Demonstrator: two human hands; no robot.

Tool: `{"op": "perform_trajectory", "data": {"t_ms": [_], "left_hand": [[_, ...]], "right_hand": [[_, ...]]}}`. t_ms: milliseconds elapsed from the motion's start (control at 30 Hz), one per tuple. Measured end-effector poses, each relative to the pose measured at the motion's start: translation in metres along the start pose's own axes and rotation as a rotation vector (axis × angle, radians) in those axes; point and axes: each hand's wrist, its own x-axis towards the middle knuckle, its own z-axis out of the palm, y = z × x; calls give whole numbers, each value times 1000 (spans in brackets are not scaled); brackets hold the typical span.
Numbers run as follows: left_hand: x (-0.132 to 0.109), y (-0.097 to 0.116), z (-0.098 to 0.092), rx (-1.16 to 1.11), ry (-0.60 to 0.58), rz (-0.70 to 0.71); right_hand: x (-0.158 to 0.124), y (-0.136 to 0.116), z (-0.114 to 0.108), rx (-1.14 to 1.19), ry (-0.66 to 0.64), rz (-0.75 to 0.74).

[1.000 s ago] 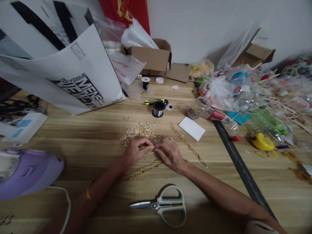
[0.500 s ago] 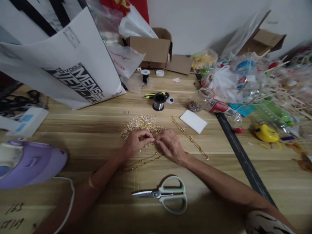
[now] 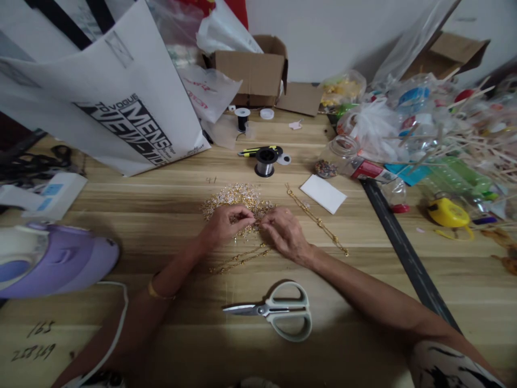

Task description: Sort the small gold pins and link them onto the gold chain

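One head-worn view, facing forward and down across the desk (image 3: 133,215).
We look from the wearer's own head, close above the work: the left forearm (image 3: 177,267) and right forearm (image 3: 363,288) run up from the lower corners, putting the left hand (image 3: 220,225) and right hand (image 3: 286,234) near mid-view; the scissors (image 3: 264,310) lie nearer us, and the wall (image 3: 323,37) closes the far end.
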Motion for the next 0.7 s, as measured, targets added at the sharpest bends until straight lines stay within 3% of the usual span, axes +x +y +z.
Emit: {"op": "perform_trajectory", "data": {"t_ms": [100, 267, 367, 700], "left_hand": [[1, -3, -7, 56, -25, 25], [3, -8, -10, 318, -202, 222], [2, -10, -7, 448, -273, 270], [0, -13, -5, 623, -280, 321]], "right_hand": [[-1, 2, 1, 24, 31, 30], [-2, 6, 3, 40, 39, 45], [-1, 7, 3, 45, 23, 61], [0, 10, 4, 41, 33, 83]]}}
